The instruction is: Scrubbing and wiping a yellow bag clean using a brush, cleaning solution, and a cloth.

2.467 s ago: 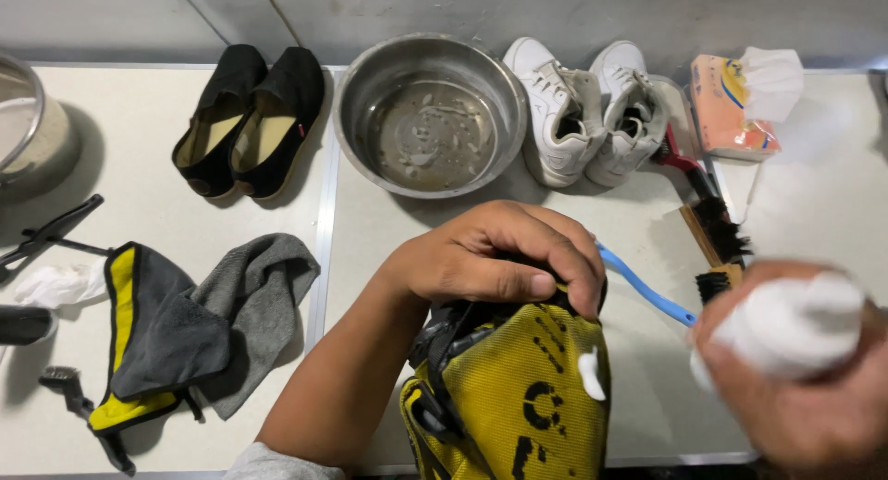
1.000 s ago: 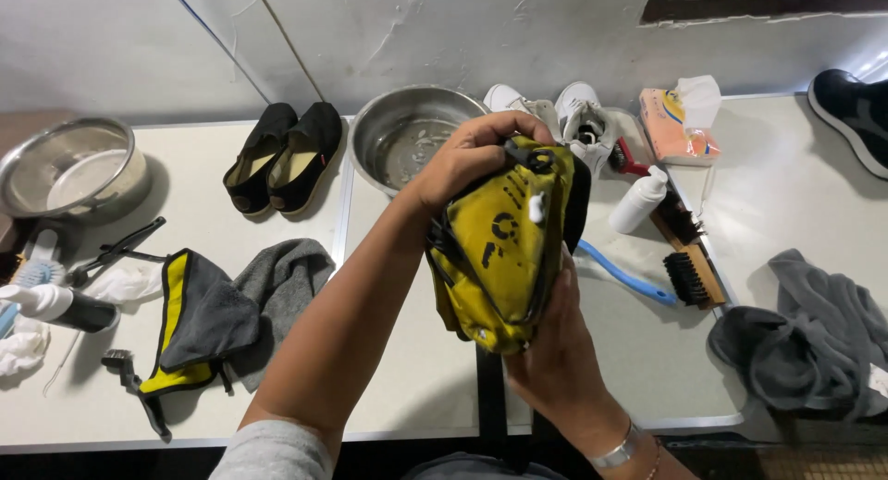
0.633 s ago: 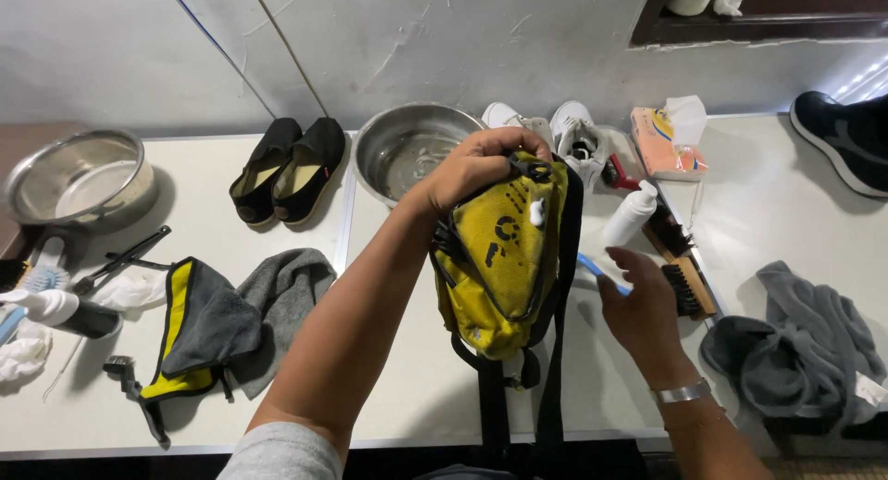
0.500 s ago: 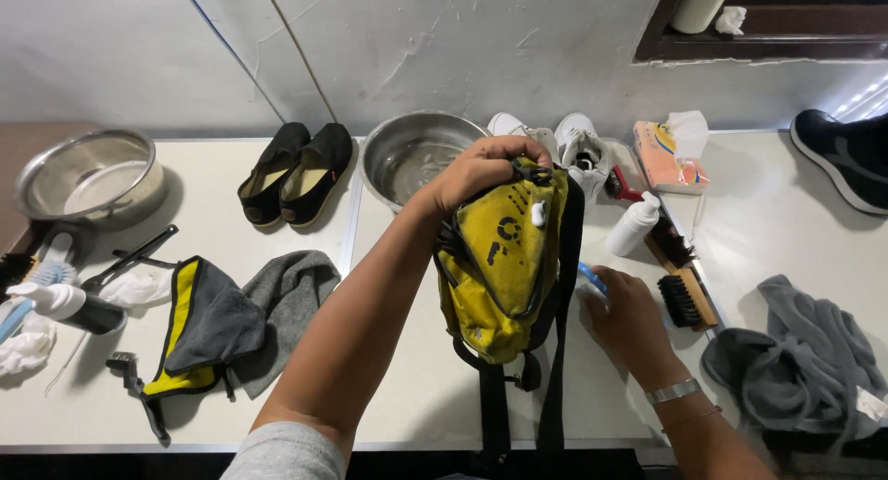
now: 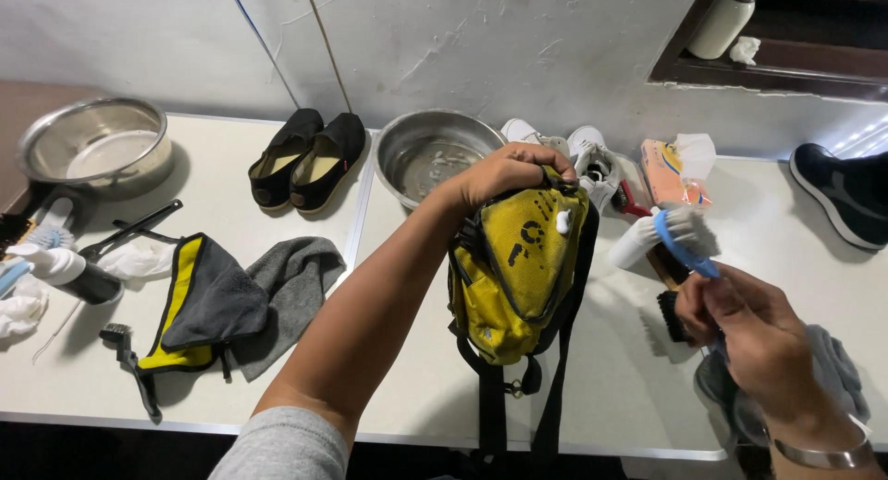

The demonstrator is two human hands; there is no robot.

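My left hand (image 5: pixel 504 170) grips the top of a yellow and black waist bag (image 5: pixel 518 276) and holds it hanging above the white table (image 5: pixel 407 387), its black straps dangling past the front edge. A dab of white foam sits on the bag's upper front. My right hand (image 5: pixel 740 327) is to the right of the bag, fingers closed on the handle of a blue brush with pale bristles (image 5: pixel 684 235), bristle head raised and apart from the bag.
A steel bowl (image 5: pixel 430 152) and white sneakers (image 5: pixel 592 161) lie behind the bag. Black slip-on shoes (image 5: pixel 310 156), a grey cloth (image 5: pixel 296 276), a grey-yellow pouch (image 5: pixel 199 304) and another steel bowl (image 5: pixel 97 152) are left. A black brush (image 5: pixel 671 313), tissue pack (image 5: pixel 671 170), grey rag (image 5: pixel 832 378) and dark shoe (image 5: pixel 846 193) are right.
My right hand left the bag, reached to the table on the right, picked up the blue brush and raised it. The bag now hangs from my left hand alone.
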